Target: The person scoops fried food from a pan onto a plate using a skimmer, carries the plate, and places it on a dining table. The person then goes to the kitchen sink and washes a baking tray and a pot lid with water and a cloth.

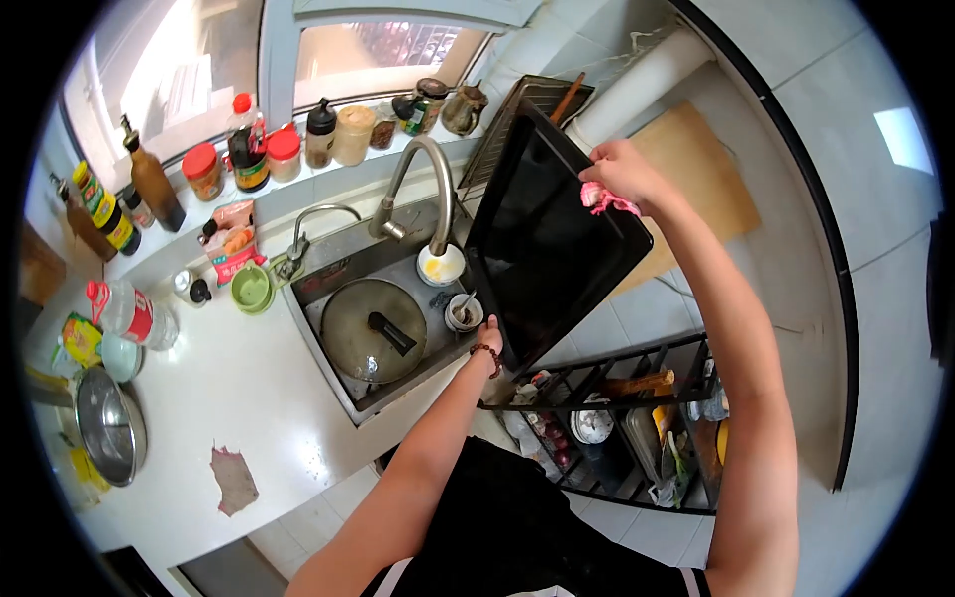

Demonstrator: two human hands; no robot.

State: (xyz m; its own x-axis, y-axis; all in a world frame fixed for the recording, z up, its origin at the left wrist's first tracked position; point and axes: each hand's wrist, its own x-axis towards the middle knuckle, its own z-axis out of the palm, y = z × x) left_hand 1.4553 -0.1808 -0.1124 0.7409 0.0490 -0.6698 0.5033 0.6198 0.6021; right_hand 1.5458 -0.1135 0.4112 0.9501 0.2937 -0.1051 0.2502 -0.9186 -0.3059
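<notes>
A large black tray (557, 239) is tilted up at the right side of the sink. My left hand (489, 336), with a beaded bracelet at the wrist, grips its lower left edge. At the tray's upper right edge is my right hand (619, 174), fingers closed round a pink cloth (607, 199). In the sink (398, 261) lie a lidded pan (373, 333), a white bowl with yellow residue (441, 267) under the faucet (438, 164), and a smaller bowl (464, 312) with a utensil in it.
Jars and bottles (284, 149) line the windowsill. On the left counter (288, 418) are a green bowl (253, 289), a steel basin (109, 428) and a brownish cloth (235, 481). A black rack (637, 398) with kitchen items stands below the tray; a brown board (696, 179) leans behind.
</notes>
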